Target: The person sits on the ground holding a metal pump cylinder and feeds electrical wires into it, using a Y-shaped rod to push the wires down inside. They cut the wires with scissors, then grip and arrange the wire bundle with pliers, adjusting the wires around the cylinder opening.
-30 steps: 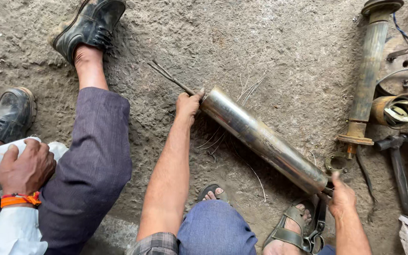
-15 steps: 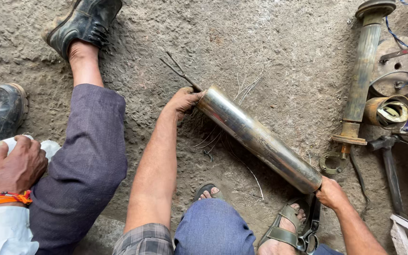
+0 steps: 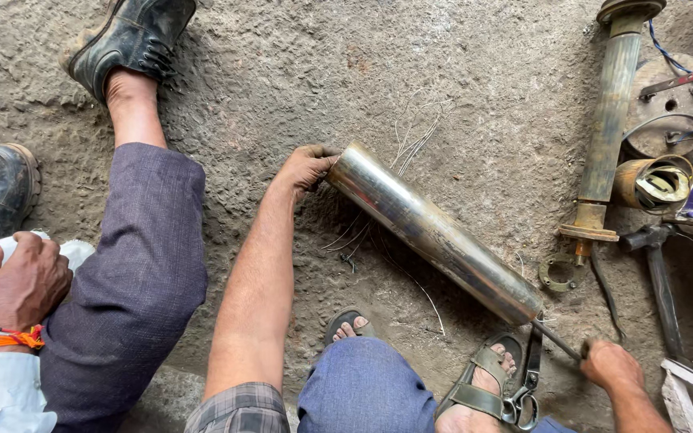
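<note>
Lying slanted across the middle of the frame on rough grey ground (image 3: 298,72) is a long, smooth, shiny metal tube (image 3: 435,232). The left hand (image 3: 305,168) wraps its fingers around the tube's upper end. At lower right, the right hand (image 3: 611,365) is closed tight on a thin rod (image 3: 557,340) poking out of the tube's lower end. A rusty pipe (image 3: 609,120) stands at upper right.

Rough grey concrete floor (image 3: 298,72). Lying on it: long steel tube (image 3: 435,234), rusty flanged shaft (image 3: 607,128), small metal ring (image 3: 557,273), thin loose wires (image 3: 415,136), hammer (image 3: 661,273), scissors (image 3: 525,385).
</note>
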